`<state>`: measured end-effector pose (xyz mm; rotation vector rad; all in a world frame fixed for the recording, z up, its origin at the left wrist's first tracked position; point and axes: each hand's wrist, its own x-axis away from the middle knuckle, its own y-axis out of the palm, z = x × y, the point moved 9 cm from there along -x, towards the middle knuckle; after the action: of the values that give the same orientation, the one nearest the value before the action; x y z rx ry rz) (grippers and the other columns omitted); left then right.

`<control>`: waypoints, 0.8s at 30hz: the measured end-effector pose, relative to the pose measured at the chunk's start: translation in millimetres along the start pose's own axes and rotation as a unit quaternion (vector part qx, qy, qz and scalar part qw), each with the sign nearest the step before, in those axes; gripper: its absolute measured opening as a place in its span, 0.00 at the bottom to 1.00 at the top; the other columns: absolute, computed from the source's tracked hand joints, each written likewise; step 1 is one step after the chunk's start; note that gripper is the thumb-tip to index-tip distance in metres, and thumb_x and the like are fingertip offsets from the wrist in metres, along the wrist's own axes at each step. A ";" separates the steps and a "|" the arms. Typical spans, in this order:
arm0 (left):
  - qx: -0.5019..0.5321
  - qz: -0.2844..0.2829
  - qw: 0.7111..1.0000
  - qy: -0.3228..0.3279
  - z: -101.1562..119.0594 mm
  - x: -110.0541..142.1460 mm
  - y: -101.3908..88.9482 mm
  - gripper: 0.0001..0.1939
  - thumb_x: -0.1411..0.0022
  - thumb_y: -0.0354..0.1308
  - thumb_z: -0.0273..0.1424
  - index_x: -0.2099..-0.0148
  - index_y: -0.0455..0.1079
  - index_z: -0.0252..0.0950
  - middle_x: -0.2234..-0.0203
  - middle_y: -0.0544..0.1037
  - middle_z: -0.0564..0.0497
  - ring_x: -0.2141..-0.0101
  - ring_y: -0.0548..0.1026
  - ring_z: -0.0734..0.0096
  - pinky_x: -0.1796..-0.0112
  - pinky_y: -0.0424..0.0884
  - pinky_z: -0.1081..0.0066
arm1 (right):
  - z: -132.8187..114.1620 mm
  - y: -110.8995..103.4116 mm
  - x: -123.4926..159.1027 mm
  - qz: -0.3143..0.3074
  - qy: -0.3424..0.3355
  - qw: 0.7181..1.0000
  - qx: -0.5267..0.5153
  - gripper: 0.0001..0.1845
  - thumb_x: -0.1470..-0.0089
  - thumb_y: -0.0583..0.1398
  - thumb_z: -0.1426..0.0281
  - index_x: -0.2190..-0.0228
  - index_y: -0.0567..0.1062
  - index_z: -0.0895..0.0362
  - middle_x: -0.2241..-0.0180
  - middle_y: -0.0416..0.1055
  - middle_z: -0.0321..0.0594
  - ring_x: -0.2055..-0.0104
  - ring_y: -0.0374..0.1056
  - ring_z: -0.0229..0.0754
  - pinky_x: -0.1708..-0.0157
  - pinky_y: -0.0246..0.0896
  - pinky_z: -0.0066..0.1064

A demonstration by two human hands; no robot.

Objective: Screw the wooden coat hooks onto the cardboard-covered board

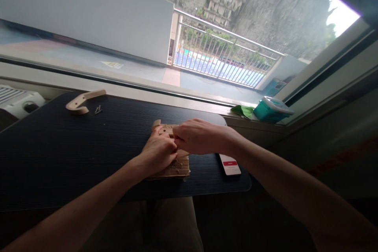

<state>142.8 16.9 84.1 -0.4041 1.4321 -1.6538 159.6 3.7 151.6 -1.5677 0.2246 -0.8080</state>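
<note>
Two bare hands meet over a pale wooden piece (156,123) on a rough board (181,167), near the front edge of a dark table (118,141). From my remote post, I have the left hand (161,149) clamped over the wood and the right hand (196,136) curled into a fist against it; what that fist grips, if anything, I cannot make out. I judge the step as close work on the piece, the next move calling for a firm left hold. A phone (231,164) crowds my right, near the table's edge; leftward lies open tabletop, up to a wooden hook (79,100) and loose screws (98,109).
</note>
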 end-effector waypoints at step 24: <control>-0.010 -0.004 1.000 0.005 2.7 0.2 -0.6 0.08 0.44 0.55 0.30 0.67 0.77 0.38 0.66 0.80 0.46 0.56 0.72 0.55 0.46 0.53 0.49 | -0.1 -1.4 -2.7 0.012 0.006 1.000 -0.009 0.15 0.41 0.48 0.72 0.69 0.73 0.62 0.68 0.74 0.45 0.68 0.66 0.39 0.71 0.48 0.30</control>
<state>144.4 15.0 85.4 -0.4145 1.4559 -1.6516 157.1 5.4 152.0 -1.5747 0.2590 -0.7990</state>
